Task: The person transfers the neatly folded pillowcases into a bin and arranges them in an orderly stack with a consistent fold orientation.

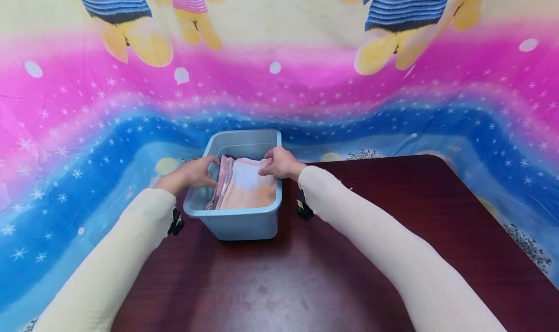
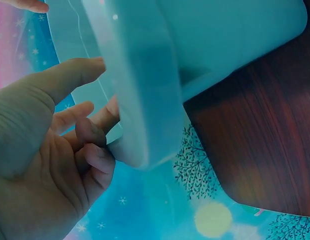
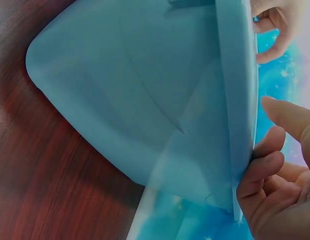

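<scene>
A grey-blue plastic bin [image 1: 244, 225] stands on the table. Inside it lie folded cloths: a broad one with a white and peach face [image 1: 249, 189] and pink-striped folds [image 1: 223, 172] beside it on the left. My left hand [image 1: 194, 173] reaches over the bin's left rim, thumb and fingers apart, close to the pink folds. The left wrist view has its lower fingers [image 2: 97, 155] loosely bent at the rim. My right hand [image 1: 281, 164] is over the right rim, fingertips at the broad cloth's far right corner. In the right wrist view its thumb [image 3: 285, 115] stands apart from the bent fingers.
The dark red-brown wooden table [image 1: 371, 254] extends to the front and right of the bin. A patterned pink and blue cloth backdrop [image 1: 323, 99] hangs close behind the bin and along the table's edges.
</scene>
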`<state>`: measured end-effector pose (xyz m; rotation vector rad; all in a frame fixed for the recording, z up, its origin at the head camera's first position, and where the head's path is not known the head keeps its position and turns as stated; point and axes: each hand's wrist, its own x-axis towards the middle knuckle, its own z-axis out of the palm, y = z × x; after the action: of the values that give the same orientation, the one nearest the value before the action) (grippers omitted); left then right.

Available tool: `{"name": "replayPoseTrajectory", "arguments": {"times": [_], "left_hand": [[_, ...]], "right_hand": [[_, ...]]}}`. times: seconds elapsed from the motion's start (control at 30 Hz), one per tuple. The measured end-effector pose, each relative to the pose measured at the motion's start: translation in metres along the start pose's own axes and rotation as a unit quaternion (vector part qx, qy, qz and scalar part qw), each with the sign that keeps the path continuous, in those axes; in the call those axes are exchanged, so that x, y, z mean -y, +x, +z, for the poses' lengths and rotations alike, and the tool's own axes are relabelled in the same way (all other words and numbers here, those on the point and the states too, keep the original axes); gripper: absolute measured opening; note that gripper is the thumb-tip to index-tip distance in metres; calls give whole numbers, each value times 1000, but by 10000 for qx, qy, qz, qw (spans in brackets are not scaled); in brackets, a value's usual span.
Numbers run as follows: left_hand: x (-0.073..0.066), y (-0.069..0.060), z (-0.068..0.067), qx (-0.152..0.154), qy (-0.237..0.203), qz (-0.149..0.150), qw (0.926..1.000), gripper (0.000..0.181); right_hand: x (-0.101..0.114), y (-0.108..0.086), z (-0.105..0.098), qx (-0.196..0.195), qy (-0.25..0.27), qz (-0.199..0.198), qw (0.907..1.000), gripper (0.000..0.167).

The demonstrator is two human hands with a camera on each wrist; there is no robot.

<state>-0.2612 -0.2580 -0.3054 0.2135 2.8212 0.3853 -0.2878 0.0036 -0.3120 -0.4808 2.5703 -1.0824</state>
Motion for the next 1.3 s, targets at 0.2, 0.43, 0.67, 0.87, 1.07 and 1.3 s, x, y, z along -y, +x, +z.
{"name": "replayPoseTrajectory", "arguments": {"times": [0.2, 0.43, 0.67, 0.87, 1.07, 1.3], "left_hand": [[1, 0, 0, -9, -109, -7, 9999, 59], [-3, -1, -1, -155, -339, -4, 9993, 53], [-9, -3, -3, -481, -538, 231, 9971, 49], [-14, -10, -3, -587, -789, 448, 9941, 45], [-15, -19, 3, -724, -952, 650, 9907, 43], [-20, -26, 8, -852, -1062, 806, 9874, 43]], "right_hand": [[-5, -2, 0, 8, 459, -195, 9988, 52], [-10, -5, 0, -14, 708, -311, 9970, 41], [-16, -14, -5, -6, 1010, -446, 9939, 36], [-21, -22, -8, -11, 1133, -597, 9918, 34], [-23, -30, -10, 44, 1120, -750, 9909, 33], [-32, -40, -12, 34, 1054, -863, 9907, 31]]}}
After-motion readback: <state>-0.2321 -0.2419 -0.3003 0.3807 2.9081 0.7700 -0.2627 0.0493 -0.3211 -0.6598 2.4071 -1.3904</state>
